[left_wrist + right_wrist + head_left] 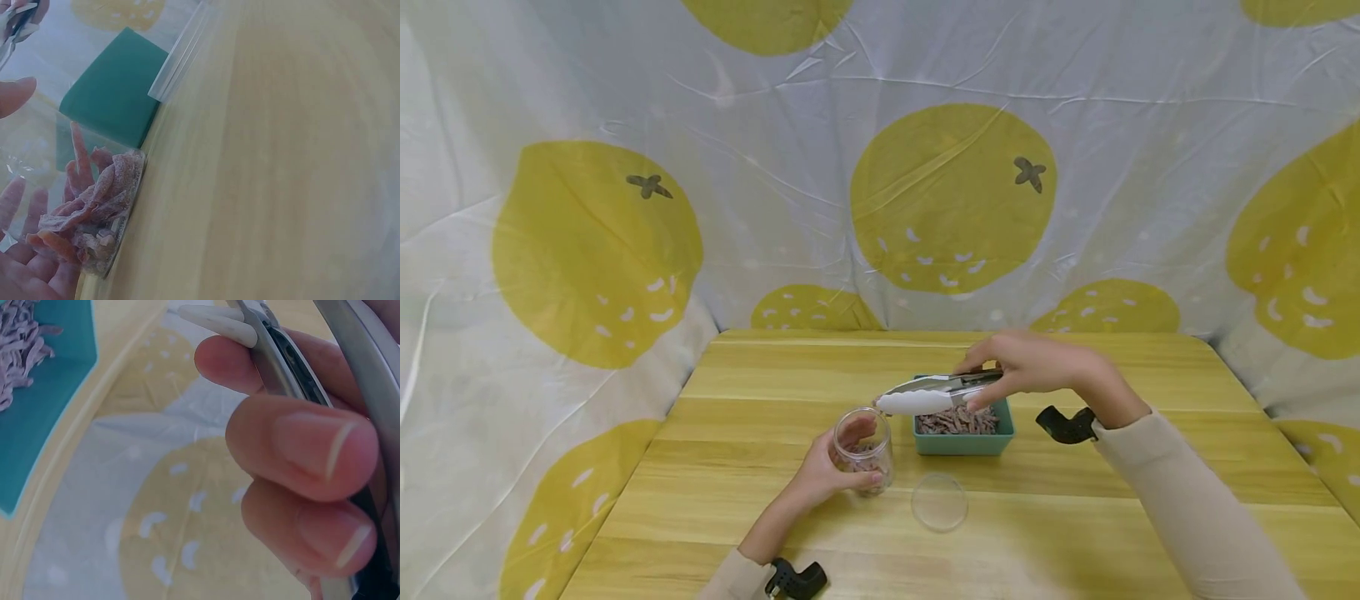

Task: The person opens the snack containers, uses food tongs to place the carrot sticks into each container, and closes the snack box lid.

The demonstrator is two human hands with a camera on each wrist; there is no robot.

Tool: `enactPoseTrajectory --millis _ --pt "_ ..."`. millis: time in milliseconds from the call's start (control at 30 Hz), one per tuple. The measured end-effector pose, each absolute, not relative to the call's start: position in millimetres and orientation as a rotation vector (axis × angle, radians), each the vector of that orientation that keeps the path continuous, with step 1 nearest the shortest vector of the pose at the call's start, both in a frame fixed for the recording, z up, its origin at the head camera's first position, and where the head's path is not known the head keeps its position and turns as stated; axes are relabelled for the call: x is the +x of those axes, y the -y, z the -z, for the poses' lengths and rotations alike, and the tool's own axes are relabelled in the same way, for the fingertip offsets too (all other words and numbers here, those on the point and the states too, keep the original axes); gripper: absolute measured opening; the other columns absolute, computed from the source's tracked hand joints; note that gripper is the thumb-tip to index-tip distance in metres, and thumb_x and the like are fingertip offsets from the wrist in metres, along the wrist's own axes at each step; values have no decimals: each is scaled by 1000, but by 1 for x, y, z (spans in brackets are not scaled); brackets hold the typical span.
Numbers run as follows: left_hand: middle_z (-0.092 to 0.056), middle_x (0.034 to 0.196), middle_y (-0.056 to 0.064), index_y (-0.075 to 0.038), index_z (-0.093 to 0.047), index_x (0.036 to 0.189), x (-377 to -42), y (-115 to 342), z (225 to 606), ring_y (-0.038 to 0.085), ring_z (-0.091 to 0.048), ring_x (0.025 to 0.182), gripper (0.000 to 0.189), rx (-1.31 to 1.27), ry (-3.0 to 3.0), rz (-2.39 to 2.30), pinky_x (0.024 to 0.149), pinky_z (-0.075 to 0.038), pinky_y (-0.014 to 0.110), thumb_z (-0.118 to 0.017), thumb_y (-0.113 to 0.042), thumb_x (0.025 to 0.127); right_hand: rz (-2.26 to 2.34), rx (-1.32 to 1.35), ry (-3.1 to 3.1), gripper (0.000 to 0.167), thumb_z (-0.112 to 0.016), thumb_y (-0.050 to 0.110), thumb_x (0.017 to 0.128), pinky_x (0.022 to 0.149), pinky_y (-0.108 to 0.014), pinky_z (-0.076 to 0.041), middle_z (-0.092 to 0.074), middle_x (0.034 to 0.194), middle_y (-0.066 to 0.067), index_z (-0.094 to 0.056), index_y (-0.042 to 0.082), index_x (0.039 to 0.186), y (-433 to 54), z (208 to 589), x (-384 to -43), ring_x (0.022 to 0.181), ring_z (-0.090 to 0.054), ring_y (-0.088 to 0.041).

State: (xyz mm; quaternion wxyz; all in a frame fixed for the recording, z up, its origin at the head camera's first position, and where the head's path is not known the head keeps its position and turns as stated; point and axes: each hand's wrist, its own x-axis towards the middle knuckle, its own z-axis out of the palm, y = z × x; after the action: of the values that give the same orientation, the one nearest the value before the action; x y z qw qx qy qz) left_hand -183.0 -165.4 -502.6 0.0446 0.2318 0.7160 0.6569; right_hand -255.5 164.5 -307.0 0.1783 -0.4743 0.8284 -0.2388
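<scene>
My left hand [822,473] grips a clear jar [880,462] that stands upright without its lid on the table. Reddish-brown dried strips [94,206] lie in the bottom of the jar, plain in the left wrist view. In my right hand [1037,364] is a pair of metal tongs [951,383] with white tips, fingers wrapped about the handles. The white tips [913,403] point left, close to the jar's mouth; a small bit seems to show at their end. Beneath the tongs sits a teal box [962,446] full of similar strips [19,356].
A round clear lid [939,502] lies flat on the wooden table [737,400], in front of the box and right of the jar. Lemon-print cloth [775,192] hangs behind and beside the table. Each wrist carries a black camera mount [1066,425].
</scene>
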Motion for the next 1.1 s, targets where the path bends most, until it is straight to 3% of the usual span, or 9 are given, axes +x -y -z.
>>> enactPoseTrajectory --millis 133,333,700,800,933,1100 --pt "-50 140 31 4 -44 144 -182 165 502 50 -44 131 79 671 -2195 -2001 111 -33 57 -85 -2 77 651 -1380 -2325 47 -74 38 90 64 -28 -48 -69 112 1 -69 7 126 -151 306 -256 73 -57 -8" --pt "-55 139 20 -4 -44 147 -181 166 502 43 -49 129 81 594 -2229 -1961 109 -36 58 -86 -7 78 593 -1435 -2306 43 -77 33 89 70 -29 -51 -70 112 -2 -71 5 121 -132 302 -258 86 -63 -11" --pt "-61 130 10 -9 -47 146 -179 166 499 26 -58 119 82 518 -2262 -1948 102 -47 33 -88 -10 75 419 -1450 -2322 41 -80 32 86 84 -32 -55 -71 113 -1 -73 6 117 -109 298 -258 97 -66 -10" --pt "-62 129 9 -10 -47 146 -179 166 500 20 -59 117 82 521 -2250 -1959 101 -47 30 -89 -9 75 378 -1460 -2318 35 -80 31 86 77 -28 -54 -72 104 4 -75 8 112 -104 296 -257 85 -63 -6" --pt "-62 129 10 -9 -47 147 -180 166 502 19 -59 117 82 568 -2241 -1971 101 -47 29 -88 -10 76 311 -1502 -2319 18 -81 30 84 59 -22 -44 -65 80 13 -76 16 94 -96 292 -256 62 -49 -2" --pt "-61 130 8 -14 -48 146 -180 166 500 21 -58 118 81 555 -2229 -1968 101 -46 30 -88 -11 76 161 -1511 -2382 19 -83 32 80 52 -22 -31 -51 65 14 -68 21 77 -84 285 -252 55 -36 -3"
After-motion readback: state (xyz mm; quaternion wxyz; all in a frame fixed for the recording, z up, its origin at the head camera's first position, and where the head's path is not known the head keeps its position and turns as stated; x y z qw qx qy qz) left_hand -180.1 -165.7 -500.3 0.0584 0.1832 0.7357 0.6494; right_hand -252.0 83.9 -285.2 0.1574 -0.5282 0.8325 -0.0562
